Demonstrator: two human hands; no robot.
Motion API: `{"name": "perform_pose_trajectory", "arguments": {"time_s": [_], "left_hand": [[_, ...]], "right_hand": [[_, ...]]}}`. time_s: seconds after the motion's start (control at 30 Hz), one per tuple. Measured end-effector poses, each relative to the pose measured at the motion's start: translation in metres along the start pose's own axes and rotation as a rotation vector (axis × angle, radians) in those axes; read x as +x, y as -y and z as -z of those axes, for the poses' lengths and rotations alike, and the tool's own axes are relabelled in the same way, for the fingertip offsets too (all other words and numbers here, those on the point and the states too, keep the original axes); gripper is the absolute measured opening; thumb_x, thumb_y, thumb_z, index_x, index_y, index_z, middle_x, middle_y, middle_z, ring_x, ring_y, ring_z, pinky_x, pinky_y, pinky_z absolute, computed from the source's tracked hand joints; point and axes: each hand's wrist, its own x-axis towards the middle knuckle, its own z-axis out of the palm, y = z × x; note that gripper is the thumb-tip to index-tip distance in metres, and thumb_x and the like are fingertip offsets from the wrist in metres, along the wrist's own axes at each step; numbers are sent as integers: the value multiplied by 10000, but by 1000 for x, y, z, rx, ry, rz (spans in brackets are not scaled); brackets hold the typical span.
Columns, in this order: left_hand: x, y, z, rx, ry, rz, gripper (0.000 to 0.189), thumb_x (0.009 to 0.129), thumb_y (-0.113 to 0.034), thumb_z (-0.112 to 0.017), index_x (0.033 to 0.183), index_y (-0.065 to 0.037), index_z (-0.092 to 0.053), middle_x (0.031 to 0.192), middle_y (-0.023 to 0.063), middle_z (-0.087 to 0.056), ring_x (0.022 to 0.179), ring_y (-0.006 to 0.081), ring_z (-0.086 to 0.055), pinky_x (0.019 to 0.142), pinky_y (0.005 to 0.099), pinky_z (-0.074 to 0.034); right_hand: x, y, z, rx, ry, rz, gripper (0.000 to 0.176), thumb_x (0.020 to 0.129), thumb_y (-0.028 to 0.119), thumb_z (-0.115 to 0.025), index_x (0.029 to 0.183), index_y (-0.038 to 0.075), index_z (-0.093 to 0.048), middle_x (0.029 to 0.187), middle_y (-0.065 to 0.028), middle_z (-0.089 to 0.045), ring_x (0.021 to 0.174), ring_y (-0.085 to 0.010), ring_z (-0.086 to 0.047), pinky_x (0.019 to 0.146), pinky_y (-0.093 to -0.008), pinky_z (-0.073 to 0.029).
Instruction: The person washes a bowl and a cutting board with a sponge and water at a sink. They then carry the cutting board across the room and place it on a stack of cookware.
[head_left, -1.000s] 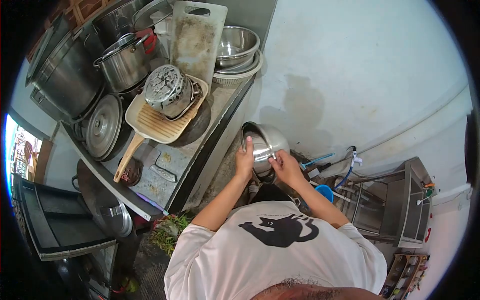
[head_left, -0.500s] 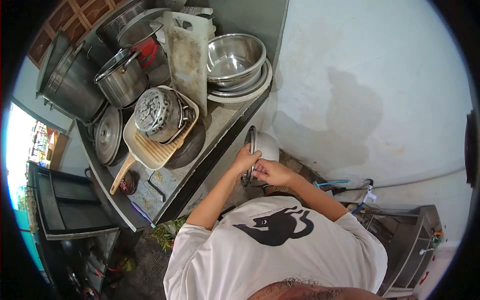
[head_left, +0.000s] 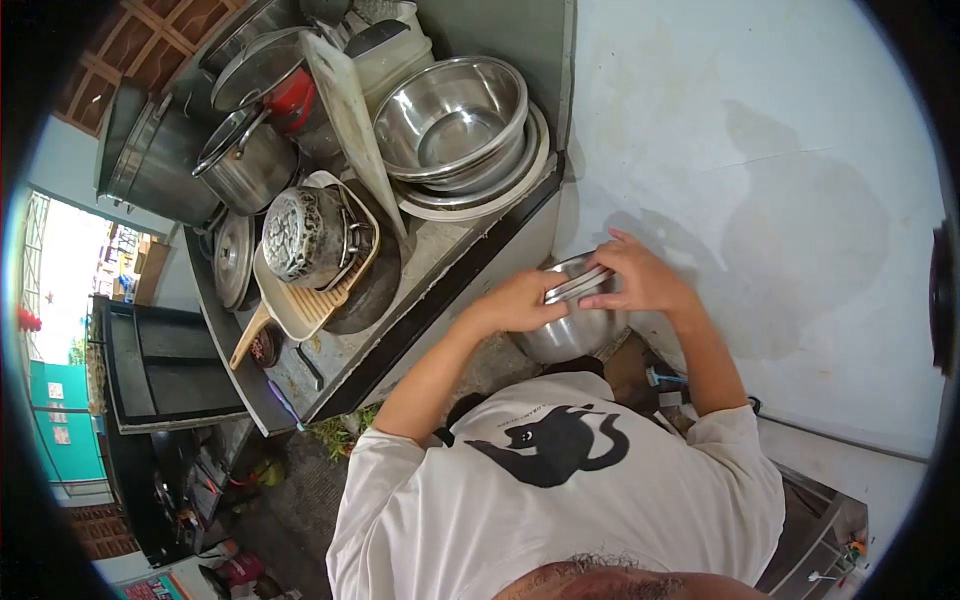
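A shiny stainless steel bowl (head_left: 568, 338) is in front of my chest, its rounded side toward me and a double band of rim across its upper part. My left hand (head_left: 522, 301) grips the rim from the left, thumb on the near side. From the right, my right hand (head_left: 645, 276) clasps the same rim, its thumb below and fingers over the top. My palms and fingers hide parts of the rim.
To the left is a counter with stacked metal bowls (head_left: 455, 115), a cutting board (head_left: 350, 110), a grill pan (head_left: 318, 312) under an upturned pot (head_left: 300, 235), and a lidded pot (head_left: 245, 170). A white wall (head_left: 750, 120) rises close on the right.
The bowl has come up and nearer, with its rim now turned toward level. My right hand has shifted right and up to the rim's other side. The view has turned slightly.
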Motion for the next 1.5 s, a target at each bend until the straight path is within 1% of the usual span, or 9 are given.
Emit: {"name": "perform_pose_trajectory", "arguments": {"time_s": [0.07, 0.1, 0.23, 0.3, 0.4, 0.47, 0.53, 0.77, 1.5], "left_hand": [[8, -19, 13, -25, -6, -124, 249, 810, -212, -659, 967, -19, -642, 678, 113, -620, 548, 167, -568, 537, 324, -446], [9, -31, 21, 4, 1, -182, 221, 802, -196, -663, 938, -23, -639, 671, 119, -631, 535, 210, -594, 522, 329, -449], [4, -61, 35, 135, -102, -233, 182, 799, -163, -694, 929, -43, -652, 660, 105, -632, 545, 209, -615, 529, 333, -465], [-11, -83, 43, 189, -298, -232, 242, 802, -151, -731, 1003, -55, -637, 833, 121, -679, 728, 207, -666, 665, 320, -512], [-33, -89, 59, 251, -749, -488, 355, 813, -167, -751, 1103, -42, -588, 1043, 130, -658, 959, 216, -642, 846, 326, -501], [-59, -72, 70, 232, -955, -457, 344, 879, -151, -695, 1154, -17, -538, 1171, 131, -602, 1096, 226, -577, 956, 342, -453], [-76, -51, 70, -126, -1108, -462, 204, 915, -111, -649, 1064, 3, -569, 1104, 135, -610, 1030, 199, -600, 899, 317, -475], [-135, -8, 45, -388, -1083, -172, 165, 997, -129, -557, 905, 7, -573, 827, 71, -647, 764, 124, -623, 712, 260, -497], [-227, 62, -8, -580, -1373, 125, 198, 999, -172, -564, 923, 9, -592, 825, 84, -656, 710, 144, -633, 672, 279, -512]], "right_hand": [[0, 3, 19, -62, 84, -70, 469, 686, 444, -831, 867, 54, -644, 767, -93, -621, 792, -289, -602, 830, -412, -460], [1, 0, 18, -71, -57, 23, 455, 654, 430, -854, 710, 62, -592, 619, -71, -551, 623, -277, -548, 595, -380, -429], [2, 18, 30, -8, -251, 15, 432, 616, 364, -889, 679, 59, -589, 566, -54, -507, 499, -233, -486, 496, -343, -389], [3, 30, 39, -41, -408, 48, 432, 619, 337, -896, 625, 60, -565, 543, -51, -476, 456, -214, -459, 447, -322, -354], [4, 48, 66, -45, -479, -33, 429, 594, 295, -916, 633, 52, -565, 545, -34, -447, 458, -173, -427, 444, -297, -336], [8, 60, 83, 16, -543, -97, 432, 583, 260, -926, 639, 44, -556, 550, -19, -438, 463, -154, -399, 441, -276, -312], [15, 68, 103, 40, -726, -1, 450, 574, 295, -927, 647, 50, -557, 553, -6, -449, 462, -147, -401, 444, -267, -300], [91, 114, 132, -470, -731, 560, 499, 568, 426, -890, 619, 95, -520, 538, -11, -426, 462, -187, -420, 444, -302, -327], [260, 48, 58, -677, -576, 750, 505, 646, 474, -819, 604, 115, -466, 581, -28, -439, 531, -215, -485, 501, -330, -389]]}}
